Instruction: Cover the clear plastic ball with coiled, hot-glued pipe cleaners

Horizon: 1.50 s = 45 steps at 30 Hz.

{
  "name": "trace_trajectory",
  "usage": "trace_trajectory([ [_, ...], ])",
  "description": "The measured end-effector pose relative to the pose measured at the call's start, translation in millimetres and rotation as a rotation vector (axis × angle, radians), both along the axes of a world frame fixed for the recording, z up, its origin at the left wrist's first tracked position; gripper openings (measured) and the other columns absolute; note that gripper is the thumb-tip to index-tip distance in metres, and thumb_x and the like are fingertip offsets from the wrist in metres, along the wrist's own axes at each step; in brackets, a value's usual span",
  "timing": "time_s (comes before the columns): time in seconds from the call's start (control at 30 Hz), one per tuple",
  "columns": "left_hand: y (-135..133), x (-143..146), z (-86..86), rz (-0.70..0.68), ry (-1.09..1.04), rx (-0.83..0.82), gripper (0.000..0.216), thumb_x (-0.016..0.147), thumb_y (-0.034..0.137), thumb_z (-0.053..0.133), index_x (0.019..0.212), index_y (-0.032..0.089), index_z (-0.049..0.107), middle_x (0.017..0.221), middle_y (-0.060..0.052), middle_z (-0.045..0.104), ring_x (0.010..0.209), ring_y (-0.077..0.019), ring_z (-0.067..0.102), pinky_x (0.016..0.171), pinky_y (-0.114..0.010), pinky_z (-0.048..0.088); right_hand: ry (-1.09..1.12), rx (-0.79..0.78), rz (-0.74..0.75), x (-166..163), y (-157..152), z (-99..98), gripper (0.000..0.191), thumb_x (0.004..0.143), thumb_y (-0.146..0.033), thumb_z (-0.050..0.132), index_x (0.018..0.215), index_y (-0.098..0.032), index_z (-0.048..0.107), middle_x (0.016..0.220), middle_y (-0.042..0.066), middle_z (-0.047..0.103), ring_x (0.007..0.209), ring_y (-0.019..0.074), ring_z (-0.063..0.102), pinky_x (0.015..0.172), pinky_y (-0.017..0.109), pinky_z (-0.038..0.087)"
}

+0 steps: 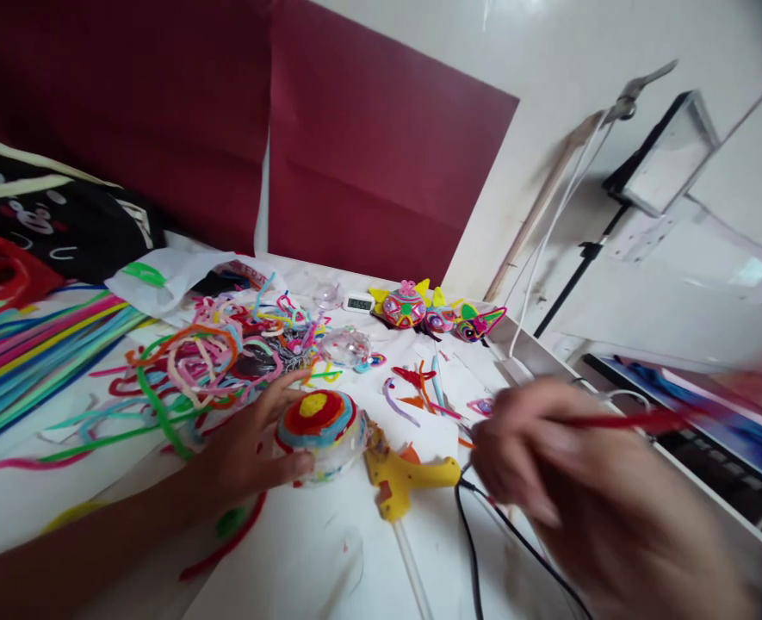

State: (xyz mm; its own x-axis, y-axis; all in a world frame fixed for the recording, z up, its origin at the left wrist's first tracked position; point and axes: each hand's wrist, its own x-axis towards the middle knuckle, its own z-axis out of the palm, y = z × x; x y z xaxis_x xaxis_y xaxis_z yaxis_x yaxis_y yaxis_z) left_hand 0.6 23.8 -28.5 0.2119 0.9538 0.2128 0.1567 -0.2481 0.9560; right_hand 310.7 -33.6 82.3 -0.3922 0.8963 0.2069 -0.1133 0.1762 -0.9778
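My left hand (251, 448) grips a clear dome (321, 430) covered with coiled pipe cleaners in yellow, red, orange and blue, holding it on the white table (303, 560). My right hand (535, 448) is closed on a red pipe cleaner (626, 421) that sticks out to the right; the hand is blurred by motion. A yellow glue gun (406, 475) lies between the two hands, its black cord (484, 551) running toward the near edge.
A tangle of coloured pipe cleaner scraps (213, 362) lies behind my left hand, straight pipe cleaners (32, 362) at far left. Two bare clear domes (347, 346) and a small white clock (358, 302) sit further back. Finished colourful ornaments (438, 317) line the wall. Dark red paper (368, 146) covers the wall.
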Motion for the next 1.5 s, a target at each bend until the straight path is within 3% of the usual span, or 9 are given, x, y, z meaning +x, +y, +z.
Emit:
trace_trajectory([
  [0.1, -5.8, 7.4, 7.0, 0.007, -0.026, -0.025, 0.095, 0.074, 0.053, 0.081, 0.152, 0.032, 0.032, 0.149, -0.013, 0.058, 0.130, -0.0376, 0.063, 0.103, -0.047, 0.057, -0.065, -0.214, 0.104, -27.3, 26.5, -4.2, 0.027, 0.088, -0.042, 0.075, 0.095, -0.018, 0.066, 0.062, -0.007, 0.045, 0.049, 0.0058, 0.032, 0.046, 0.020, 0.026],
  [0.17, -7.5, 10.9, 8.6, 0.035, -0.002, -0.019, 0.091, 0.074, 0.051, 0.080, 0.150, 0.034, 0.035, 0.146, -0.011, 0.060, 0.128, -0.0382, 0.064, 0.098, -0.048, 0.059, -0.185, -0.265, 0.135, -35.5, 37.0, -15.1, 0.037, 0.085, -0.051, 0.076, 0.094, -0.017, 0.062, 0.065, -0.008, 0.043, 0.050, 0.0054, 0.028, 0.046, 0.020, 0.022],
  [0.4, -5.5, 7.9, 2.4, 0.129, 0.222, 0.085, 0.093, 0.072, 0.054, 0.077, 0.152, 0.030, 0.037, 0.144, -0.010, 0.063, 0.132, -0.0396, 0.061, 0.105, -0.050, 0.055, -0.488, 0.036, 0.054, -22.1, 46.5, -42.0, 0.056, 0.096, -0.071, 0.051, 0.084, -0.018, 0.058, 0.080, 0.000, 0.054, 0.073, 0.0136, 0.046, 0.065, 0.026, 0.036],
  [0.53, -4.9, 2.1, -0.3, 0.153, 0.398, 0.196, 0.092, 0.073, 0.055, 0.075, 0.154, 0.029, 0.037, 0.144, -0.010, 0.063, 0.130, -0.0381, 0.062, 0.106, -0.047, 0.053, -0.614, 0.125, 0.053, -19.3, 44.3, -46.2, 0.055, 0.102, -0.066, 0.042, 0.081, -0.018, 0.058, 0.072, -0.002, 0.048, 0.069, 0.0138, 0.044, 0.062, 0.026, 0.034],
  [0.7, -3.7, -2.3, -2.9, 0.103, 0.474, 0.275, 0.091, 0.074, 0.057, 0.072, 0.154, 0.030, 0.036, 0.148, -0.009, 0.060, 0.133, -0.0355, 0.060, 0.107, -0.043, 0.052, -0.616, 0.204, 0.056, -21.4, 43.3, -50.3, 0.049, 0.106, -0.053, 0.042, 0.080, -0.017, 0.060, 0.070, -0.002, 0.051, 0.067, 0.0126, 0.047, 0.062, 0.025, 0.036],
  [0.9, -0.3, -4.9, -0.4, 0.139, 0.595, 0.278, 0.091, 0.075, 0.059, 0.068, 0.153, 0.023, 0.037, 0.143, -0.011, 0.063, 0.126, -0.0355, 0.064, 0.107, -0.044, 0.051, -0.554, 0.217, 0.038, -20.4, 50.8, -57.7, 0.030, 0.105, -0.035, 0.048, 0.087, -0.016, 0.063, 0.076, 0.000, 0.059, 0.071, 0.0128, 0.053, 0.065, 0.024, 0.040],
  [1.13, -3.9, -0.8, -2.7, 0.141, 0.645, 0.285, 0.091, 0.076, 0.059, 0.070, 0.155, 0.026, 0.037, 0.153, -0.011, 0.055, 0.137, -0.0391, 0.054, 0.114, -0.049, 0.044, -0.566, 0.205, 0.126, -24.7, 41.4, -50.7, 0.037, 0.107, -0.042, 0.047, 0.092, -0.016, 0.068, 0.085, 0.004, 0.070, 0.076, 0.0146, 0.062, 0.068, 0.025, 0.047],
  [1.37, 6.3, -11.7, -8.5, -0.021, 0.705, 0.338, 0.102, 0.070, 0.060, 0.081, 0.157, 0.031, 0.037, 0.162, -0.012, 0.046, 0.145, -0.0434, 0.045, 0.121, -0.056, 0.036, -0.693, 0.308, 0.217, -26.3, 38.5, -52.8, 0.038, 0.108, -0.037, 0.044, 0.080, -0.018, 0.061, 0.075, -0.001, 0.053, 0.069, 0.0132, 0.049, 0.065, 0.026, 0.039],
  [1.5, 8.9, -18.0, -8.2, -0.040, 0.564, 0.337, 0.103, 0.064, 0.066, 0.084, 0.154, 0.032, 0.047, 0.160, -0.008, 0.050, 0.147, -0.0435, 0.045, 0.124, -0.054, 0.032, -0.675, 0.290, 0.271, -25.1, 36.3, -52.3, 0.037, 0.109, -0.033, 0.041, 0.081, -0.019, 0.059, 0.075, -0.001, 0.053, 0.068, 0.0127, 0.049, 0.065, 0.026, 0.040],
])
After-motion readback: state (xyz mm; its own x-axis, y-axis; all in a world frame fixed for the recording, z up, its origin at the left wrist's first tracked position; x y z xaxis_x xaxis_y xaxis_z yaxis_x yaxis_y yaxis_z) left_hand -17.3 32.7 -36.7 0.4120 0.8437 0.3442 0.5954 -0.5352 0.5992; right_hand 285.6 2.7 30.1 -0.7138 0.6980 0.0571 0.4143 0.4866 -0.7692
